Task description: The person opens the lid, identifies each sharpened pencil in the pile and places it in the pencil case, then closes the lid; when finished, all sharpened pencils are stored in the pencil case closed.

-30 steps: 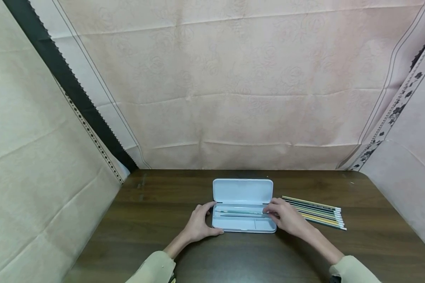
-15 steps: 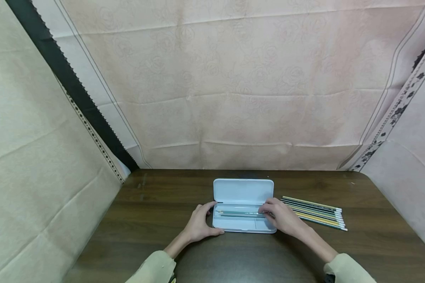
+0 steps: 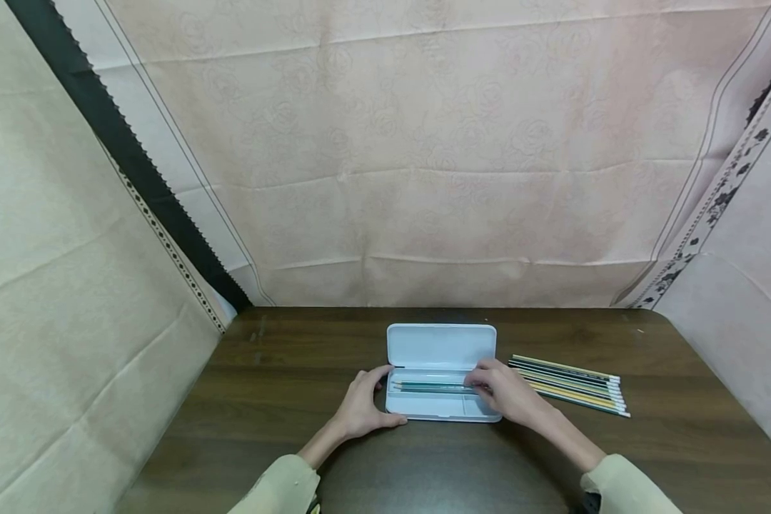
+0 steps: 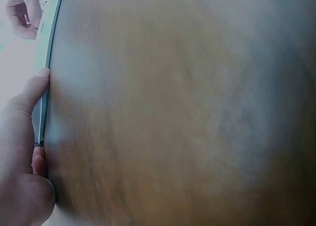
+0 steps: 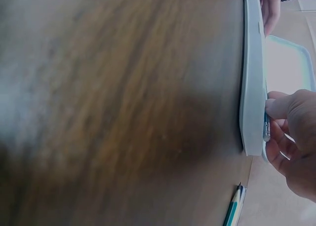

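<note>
Open pale-blue rectangular pencil case [image 3: 441, 344]

The left hand [image 3: 362, 408] grips one end between thumb and fingers; the right hand's [image 3: 509, 391] fingers pinch a slim green pencil [image 5: 266, 131].

Pencil case [image 3: 441, 344] on table [image 3: 437, 464], pencils [image 3: 580, 387] right, cloth [image 3: 424, 164] behind

Hands: left hand [image 4: 20, 149] holds case [image 4: 47, 43] | right hand [image 4: 23, 13] upper left | wooden table [image 4: 163, 107]

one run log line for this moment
left hand: grips left end of open pale-blue rectangular pencil case | right hand: pinches slim green pencil at case's right end | green, yellow, black pencils: right of case
</note>
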`<state>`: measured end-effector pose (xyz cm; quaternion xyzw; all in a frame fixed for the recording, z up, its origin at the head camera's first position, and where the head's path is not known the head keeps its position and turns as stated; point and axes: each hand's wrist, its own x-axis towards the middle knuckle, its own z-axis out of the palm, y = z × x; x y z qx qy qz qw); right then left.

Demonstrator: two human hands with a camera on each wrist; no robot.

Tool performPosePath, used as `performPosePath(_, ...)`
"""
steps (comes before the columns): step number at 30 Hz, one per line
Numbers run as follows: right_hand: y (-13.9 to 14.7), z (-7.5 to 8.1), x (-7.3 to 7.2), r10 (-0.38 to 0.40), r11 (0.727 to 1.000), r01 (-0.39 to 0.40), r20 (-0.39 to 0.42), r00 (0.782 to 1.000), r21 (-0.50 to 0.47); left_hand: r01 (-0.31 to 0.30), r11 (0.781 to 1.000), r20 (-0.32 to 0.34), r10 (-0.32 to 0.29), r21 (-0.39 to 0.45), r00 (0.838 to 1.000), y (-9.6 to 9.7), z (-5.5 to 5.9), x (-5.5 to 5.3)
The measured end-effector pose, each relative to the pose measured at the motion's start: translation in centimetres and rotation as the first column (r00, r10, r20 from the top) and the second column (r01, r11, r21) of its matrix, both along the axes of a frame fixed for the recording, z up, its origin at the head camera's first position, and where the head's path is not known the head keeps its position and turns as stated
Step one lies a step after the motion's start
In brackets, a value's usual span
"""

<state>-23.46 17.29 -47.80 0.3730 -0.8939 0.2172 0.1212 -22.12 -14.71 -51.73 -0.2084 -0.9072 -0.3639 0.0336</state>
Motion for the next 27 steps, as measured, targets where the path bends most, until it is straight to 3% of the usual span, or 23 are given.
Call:
performPosePath(7,-0.2,-0.2,0.0,0.018,1.0,-0.018,-0.01,1.0,-0.022,-0.001,1.0,0.008,0.001,-0.002,1.0,0.0,0.1,0.1)
performPosePath(14,0.4,0.0,0.2,-0.029,0.999,0.029,-0.004,1.0,-0.014,-0.008,1.0,0.017,0.008,0.0,1.0,0.0,0.0,0.1)
performPosePath(18,2.1,0.1,0.4,-0.069,0.996,0.069,-0.007,0.998,-0.053,-0.007,1.0,0.021,0.007,0.004,1.0,0.1,0.0,0.1)
performPosePath(27,7.5,-0.3,1.1,-0.12,0.98,0.102,-0.104,0.987,-0.168,-0.006,1.0,0.016,0.005,0.005,1.0,-0.1,0.0,-0.1)
